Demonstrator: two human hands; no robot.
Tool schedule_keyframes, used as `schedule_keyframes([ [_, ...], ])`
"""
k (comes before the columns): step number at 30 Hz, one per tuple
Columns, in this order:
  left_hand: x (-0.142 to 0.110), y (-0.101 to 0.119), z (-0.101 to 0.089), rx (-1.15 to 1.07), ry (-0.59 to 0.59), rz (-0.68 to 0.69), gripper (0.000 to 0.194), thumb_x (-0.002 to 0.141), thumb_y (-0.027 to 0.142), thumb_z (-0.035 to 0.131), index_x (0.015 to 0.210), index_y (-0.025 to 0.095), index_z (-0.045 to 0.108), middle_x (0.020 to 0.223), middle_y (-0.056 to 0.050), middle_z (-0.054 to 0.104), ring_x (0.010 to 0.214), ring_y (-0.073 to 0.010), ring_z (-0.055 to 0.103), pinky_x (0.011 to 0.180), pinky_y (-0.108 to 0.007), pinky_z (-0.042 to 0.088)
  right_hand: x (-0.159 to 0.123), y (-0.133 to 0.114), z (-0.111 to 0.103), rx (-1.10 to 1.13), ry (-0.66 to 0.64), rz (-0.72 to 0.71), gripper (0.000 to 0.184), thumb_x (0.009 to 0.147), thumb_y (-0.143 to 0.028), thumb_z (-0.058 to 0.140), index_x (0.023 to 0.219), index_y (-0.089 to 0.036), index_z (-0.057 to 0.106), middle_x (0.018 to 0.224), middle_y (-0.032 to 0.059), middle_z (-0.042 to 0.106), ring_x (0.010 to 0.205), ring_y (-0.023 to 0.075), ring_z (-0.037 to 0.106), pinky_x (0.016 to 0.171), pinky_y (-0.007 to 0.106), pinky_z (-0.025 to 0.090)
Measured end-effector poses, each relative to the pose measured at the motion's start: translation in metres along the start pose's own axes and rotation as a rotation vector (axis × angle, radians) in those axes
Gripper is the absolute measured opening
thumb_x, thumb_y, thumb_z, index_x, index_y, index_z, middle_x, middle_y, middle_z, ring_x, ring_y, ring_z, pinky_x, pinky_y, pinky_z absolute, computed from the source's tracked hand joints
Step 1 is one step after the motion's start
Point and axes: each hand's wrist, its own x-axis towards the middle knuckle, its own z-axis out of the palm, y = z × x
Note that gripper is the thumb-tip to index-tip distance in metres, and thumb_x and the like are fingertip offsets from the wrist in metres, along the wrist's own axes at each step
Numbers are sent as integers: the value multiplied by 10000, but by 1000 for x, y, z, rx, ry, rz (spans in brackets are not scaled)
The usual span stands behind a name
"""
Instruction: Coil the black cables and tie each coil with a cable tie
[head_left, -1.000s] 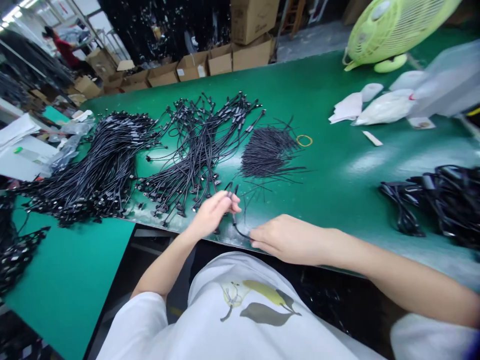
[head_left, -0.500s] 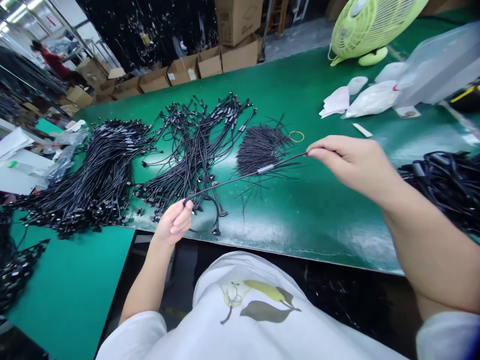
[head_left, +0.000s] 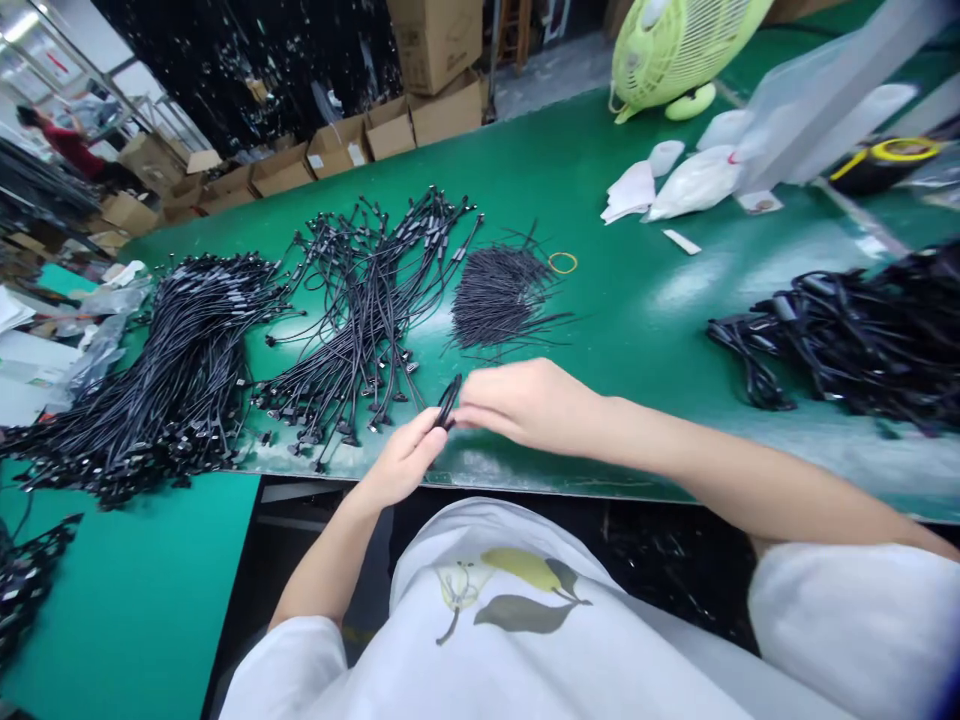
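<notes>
A black cable [head_left: 448,400] is folded into a small narrow loop near the front edge of the table. My left hand [head_left: 405,455] pinches it from the left side. From the right, the closed fingers of my right hand [head_left: 521,405] meet the same cable, though its fingertips are partly hidden. Just beyond my hands lies a bundle of thin black twist ties [head_left: 495,298]. To the left of that bundle spreads a loose pile of black cables [head_left: 375,290] with small plugs at their ends.
A larger cable heap [head_left: 195,360] lies on the left. Coiled black cables [head_left: 840,340] rest at the right. Farther back are a green fan [head_left: 679,55], a plastic bag [head_left: 697,185], and a yellow rubber band [head_left: 562,263]. Cardboard boxes [head_left: 337,145] line the far edge.
Half a second ago the cable was stretched out between my widely separated hands. My right hand has come back leftward to my left hand, and the cable is now folded. The view has shifted right.
</notes>
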Motion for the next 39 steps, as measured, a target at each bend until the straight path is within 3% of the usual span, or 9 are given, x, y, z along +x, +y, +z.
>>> schedule_keyframes([
  [3, 1, 1, 10, -117, -28, 28, 306, 891, 453, 555, 965, 163, 620, 621, 9, 551, 576, -122, 511, 602, -259, 432, 17, 15, 7, 217, 273, 94, 259, 898, -429, 534, 870, -183, 609, 811, 28, 621, 740, 142, 545, 689, 255, 402],
  [6, 7, 1, 15, -327, 97, 69, 306, 869, 481, 580, 903, 178, 575, 576, 42, 470, 501, -96, 446, 530, -238, 379, 21, 24, 34, 555, 454, 205, 316, 853, -496, 580, 929, -190, 583, 799, 15, 587, 768, 149, 539, 731, 282, 438],
  [11, 16, -19, 31, -416, 78, -49, 467, 862, 618, 496, 766, 165, 559, 556, 25, 469, 614, -138, 544, 764, -324, 458, 18, 21, 80, 1223, 598, 501, 361, 870, -507, 542, 720, -186, 474, 545, -86, 293, 439, 52, 232, 410, 184, 215],
  [16, 12, -35, 37, -509, 280, -63, 390, 868, 575, 527, 797, 191, 506, 544, 94, 325, 444, -64, 337, 699, -294, 452, 18, 16, 77, 1641, 469, 503, 422, 746, -486, 717, 677, -179, 435, 582, -89, 285, 462, 33, 189, 389, 165, 180],
  [21, 11, -34, 24, -87, 141, -11, 359, 912, 525, 471, 973, 184, 564, 585, 66, 424, 530, -105, 456, 779, -311, 438, 24, 2, 80, 1539, 798, 462, 362, 765, -531, 682, 832, -200, 553, 806, -4, 536, 714, 94, 517, 590, 198, 459],
  [24, 12, -35, 18, 145, 64, -42, 320, 925, 472, 459, 919, 182, 595, 633, 19, 517, 633, -144, 488, 775, -304, 422, 27, -3, 90, 1430, 751, 443, 404, 784, -589, 626, 925, -217, 554, 901, 30, 590, 680, 117, 542, 465, 212, 418],
  [27, 12, -40, 17, 197, -46, -40, 347, 901, 469, 495, 733, 182, 592, 711, -23, 546, 697, -159, 495, 779, -305, 426, 29, -5, 95, 1388, 738, 466, 389, 764, -557, 669, 824, -219, 486, 673, -34, 499, 508, 78, 425, 386, 186, 311],
  [32, 8, -45, 28, -31, -113, -34, 433, 805, 597, 589, 871, 172, 633, 910, -72, 598, 880, -194, 551, 883, -340, 433, 26, -5, 83, 1399, 707, 395, 398, 775, -561, 661, 919, -233, 488, 771, -53, 474, 445, 16, 332, 375, 160, 242],
  [39, 4, -24, 50, -633, -234, -405, 461, 810, 616, 569, 834, 157, 529, 593, 53, 405, 504, -89, 405, 605, -304, 476, 24, 9, 76, 1315, 657, 390, 452, 840, -638, 523, 770, -191, 517, 609, -62, 421, 384, 35, 392, 342, 174, 333],
])
